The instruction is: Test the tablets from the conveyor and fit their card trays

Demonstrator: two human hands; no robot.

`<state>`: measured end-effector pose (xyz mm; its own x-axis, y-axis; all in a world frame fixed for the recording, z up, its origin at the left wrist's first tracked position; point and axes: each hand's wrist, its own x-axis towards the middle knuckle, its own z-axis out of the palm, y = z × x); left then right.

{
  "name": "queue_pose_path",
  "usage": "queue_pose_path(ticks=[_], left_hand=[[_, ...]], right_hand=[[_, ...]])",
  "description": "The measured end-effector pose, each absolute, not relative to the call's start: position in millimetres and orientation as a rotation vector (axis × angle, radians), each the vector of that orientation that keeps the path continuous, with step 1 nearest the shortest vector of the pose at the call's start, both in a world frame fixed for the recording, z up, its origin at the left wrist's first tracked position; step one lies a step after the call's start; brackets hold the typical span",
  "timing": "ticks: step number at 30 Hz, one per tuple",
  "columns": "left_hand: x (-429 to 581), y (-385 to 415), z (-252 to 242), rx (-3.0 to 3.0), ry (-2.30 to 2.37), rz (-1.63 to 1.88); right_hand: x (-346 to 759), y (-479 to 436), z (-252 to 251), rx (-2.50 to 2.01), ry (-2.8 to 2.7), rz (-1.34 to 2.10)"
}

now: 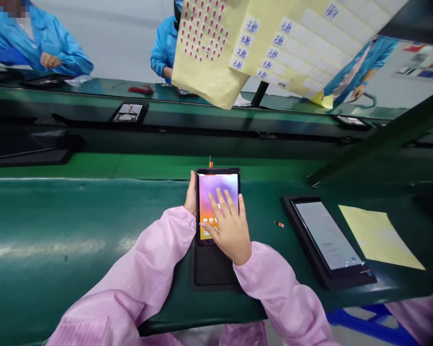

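Green conveyor belt | yellow label sheets overhead | blue-coated workers opposite

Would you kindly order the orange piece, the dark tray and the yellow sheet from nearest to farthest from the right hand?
From the right hand:
1. orange piece, just to its right.
2. dark tray, farther right.
3. yellow sheet, rightmost, past the tray.
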<state>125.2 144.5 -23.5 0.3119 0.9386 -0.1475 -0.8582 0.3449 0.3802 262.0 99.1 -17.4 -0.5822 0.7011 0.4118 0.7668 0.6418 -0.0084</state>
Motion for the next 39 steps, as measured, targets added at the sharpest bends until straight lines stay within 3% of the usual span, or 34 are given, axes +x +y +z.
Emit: queue_pose_path(ticks=[30, 39], left_hand=[[122, 147, -29, 0.274, 0.415, 1.169], [124, 149, -28, 0.283, 0.391, 1.172]], right_hand=[[286, 23, -36, -1.252, -2.547, -0.096], [272, 89, -3, -1.165, -2.361, -0.245]])
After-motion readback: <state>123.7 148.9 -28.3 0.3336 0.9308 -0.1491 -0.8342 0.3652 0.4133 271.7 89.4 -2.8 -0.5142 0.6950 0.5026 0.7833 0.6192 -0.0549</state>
